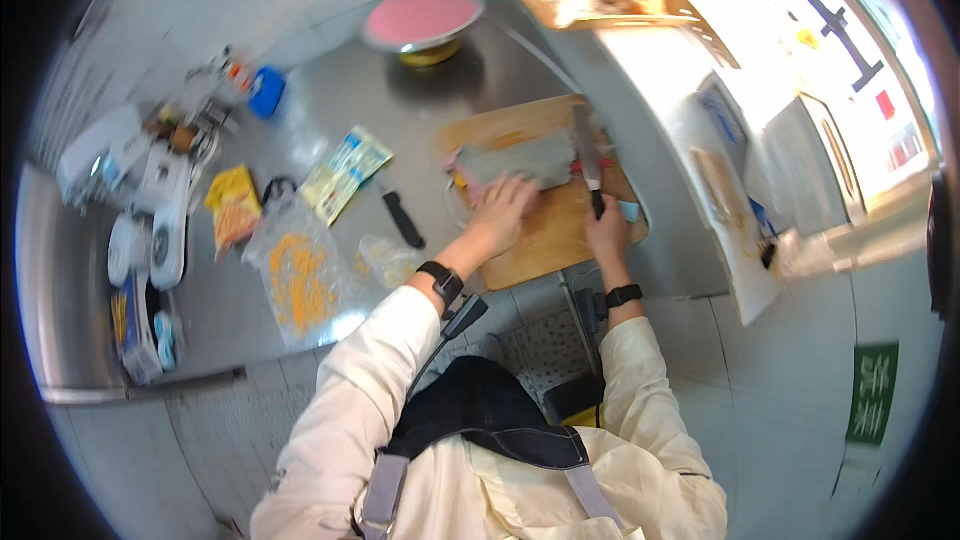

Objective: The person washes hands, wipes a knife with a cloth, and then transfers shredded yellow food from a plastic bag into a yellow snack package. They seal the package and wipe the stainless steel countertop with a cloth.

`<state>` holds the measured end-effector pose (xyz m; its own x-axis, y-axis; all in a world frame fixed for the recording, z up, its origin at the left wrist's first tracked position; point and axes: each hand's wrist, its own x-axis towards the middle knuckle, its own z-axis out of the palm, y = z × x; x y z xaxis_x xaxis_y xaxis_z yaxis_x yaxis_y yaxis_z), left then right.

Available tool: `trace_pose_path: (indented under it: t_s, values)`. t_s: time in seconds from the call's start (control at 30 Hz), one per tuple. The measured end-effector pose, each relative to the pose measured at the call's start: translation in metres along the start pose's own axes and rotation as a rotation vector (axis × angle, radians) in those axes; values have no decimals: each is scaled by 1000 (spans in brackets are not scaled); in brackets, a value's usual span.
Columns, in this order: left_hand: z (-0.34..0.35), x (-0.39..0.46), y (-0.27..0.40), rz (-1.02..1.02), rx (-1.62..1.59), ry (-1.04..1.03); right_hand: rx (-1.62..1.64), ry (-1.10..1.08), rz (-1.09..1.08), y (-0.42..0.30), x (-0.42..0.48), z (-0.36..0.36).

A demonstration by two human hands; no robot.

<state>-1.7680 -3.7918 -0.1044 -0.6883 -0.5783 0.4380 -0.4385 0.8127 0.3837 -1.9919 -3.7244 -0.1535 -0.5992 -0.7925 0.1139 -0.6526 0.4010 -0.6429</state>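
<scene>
A long flat item in a grey-green wrapping or cloth (525,159) lies across a wooden cutting board (536,251). My left hand (506,206) rests flat on its near side, fingers spread, with something pink showing at its left end. In my right hand (607,221) is the black handle of a long-bladed knife or spatula (586,142); the blade points away over the board's right part, by the wrapped item's right end. Red bits show beside the blade. What lies under the wrapping is hidden.
Left of the board lie a black-handled knife (403,220), a green-yellow packet (346,174), a plastic sheet with orange shreds (300,281) and a yellow bag (234,206). A pink-topped turntable (424,19) stands behind. A kitchen scale (169,232) is far left; a food tray (637,21) sits upper right.
</scene>
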Motion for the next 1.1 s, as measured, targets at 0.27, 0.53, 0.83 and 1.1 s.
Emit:
trace_pose_path:
  t_s: [0.27, 0.53, 0.83, 1.1]
  values:
    - [-102, -147, 41, -586, -763, -561, -225, 217, -428, 21, -5, 0]
    - [-137, -367, 42, -1420, -1081, -392, 272, -967, -371, -7, -213, -50]
    - [-146, -432, 22, -1455, -1426, 313, 632, -1611, 703, -22, -305, 15]
    - [-232, -480, -15, -1379, -1180, 735, 711, -1590, -88, -204, -274, 22]
